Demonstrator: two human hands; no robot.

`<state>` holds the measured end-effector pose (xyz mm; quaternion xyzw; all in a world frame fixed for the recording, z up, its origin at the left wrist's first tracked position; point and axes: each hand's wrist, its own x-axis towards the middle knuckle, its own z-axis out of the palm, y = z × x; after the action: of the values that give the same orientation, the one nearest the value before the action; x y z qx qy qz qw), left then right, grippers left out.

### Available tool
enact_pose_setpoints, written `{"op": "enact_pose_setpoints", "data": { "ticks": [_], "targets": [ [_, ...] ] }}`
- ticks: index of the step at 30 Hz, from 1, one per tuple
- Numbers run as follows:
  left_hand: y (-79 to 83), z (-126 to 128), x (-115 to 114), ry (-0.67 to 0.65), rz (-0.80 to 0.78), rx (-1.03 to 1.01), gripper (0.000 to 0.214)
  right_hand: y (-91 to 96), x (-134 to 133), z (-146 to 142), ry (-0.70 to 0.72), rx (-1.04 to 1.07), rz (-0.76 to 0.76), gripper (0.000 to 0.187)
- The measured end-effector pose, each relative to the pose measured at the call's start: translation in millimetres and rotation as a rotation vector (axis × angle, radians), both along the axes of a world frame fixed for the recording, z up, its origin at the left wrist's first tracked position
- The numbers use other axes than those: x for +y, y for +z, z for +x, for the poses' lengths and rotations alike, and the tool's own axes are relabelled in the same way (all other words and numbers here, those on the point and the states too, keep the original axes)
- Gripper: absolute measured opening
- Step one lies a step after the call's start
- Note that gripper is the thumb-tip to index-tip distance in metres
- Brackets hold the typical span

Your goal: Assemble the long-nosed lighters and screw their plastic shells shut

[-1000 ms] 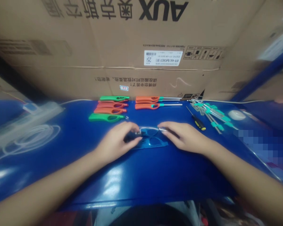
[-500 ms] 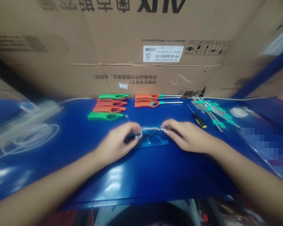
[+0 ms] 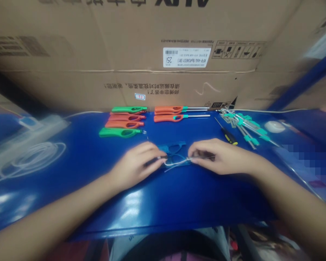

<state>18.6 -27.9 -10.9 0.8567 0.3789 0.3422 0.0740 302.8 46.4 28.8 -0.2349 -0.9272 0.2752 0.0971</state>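
My left hand [image 3: 137, 163] pinches one end of a thin white wire [image 3: 176, 164], beside a small dark piece at the fingertips. My right hand [image 3: 224, 156] is closed on a slim metal rod [image 3: 206, 157] that lies along the fingers. The wire runs across the gap between both hands, and a loose strand hangs toward the left. Under and behind it, translucent blue lighter handle shells [image 3: 176, 148] lie on the table. Left of centre stand out green and orange lighter handles [image 3: 122, 132] without long tubes; my left hand is nearest to them.
Two orange lighters with metal tubes [image 3: 168, 118] lie at the back. Farther right are a yellow-black screwdriver [image 3: 229, 137] and a heap of metal tubes with teal parts [image 3: 246, 127]. A coiled white cable [image 3: 35, 159] sits at left. A large cardboard box [image 3: 119, 47] walls the back.
The wire now sags lower between my hands. A dark piece shows at my left fingertips, and the metal rod lies deeper within my right hand. The view has shifted slightly.
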Motion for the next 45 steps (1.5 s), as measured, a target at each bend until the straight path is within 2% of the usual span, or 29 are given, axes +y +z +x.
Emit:
{"op": "enact_pose_setpoints", "data": {
  "ticks": [3, 12, 25, 32, 39, 45],
  "targets": [
    [-3.4, -1, 3, 0.011, -0.043, 0.047, 0.019, 1.3, 2, 2, -0.018, -0.022, -0.031, 0.015],
    [-11.5, 3, 7, -0.008, -0.121, 0.133, 0.023, -4.3, 7, 3, -0.011, -0.135, 0.049, 0.009],
    [-13.2, 4, 6, 0.005, -0.128, 0.154, 0.024, -9.0, 5, -2, -0.001, -0.201, 0.122, 0.008],
    [-13.2, 6, 7, 0.017, -0.104, 0.168, 0.023, -4.3, -2, -3, -0.018, -0.271, 0.217, 0.010],
    [-13.3, 6, 6, 0.029, -0.088, 0.197, 0.022, -5.5, -1, -6, -0.111, -0.204, 0.087, 0.019],
    [-11.2, 7, 4, 0.029, -0.084, 0.256, 0.024, -14.0, 7, -11, -0.301, -0.216, -0.168, 0.022]
  ]
}}
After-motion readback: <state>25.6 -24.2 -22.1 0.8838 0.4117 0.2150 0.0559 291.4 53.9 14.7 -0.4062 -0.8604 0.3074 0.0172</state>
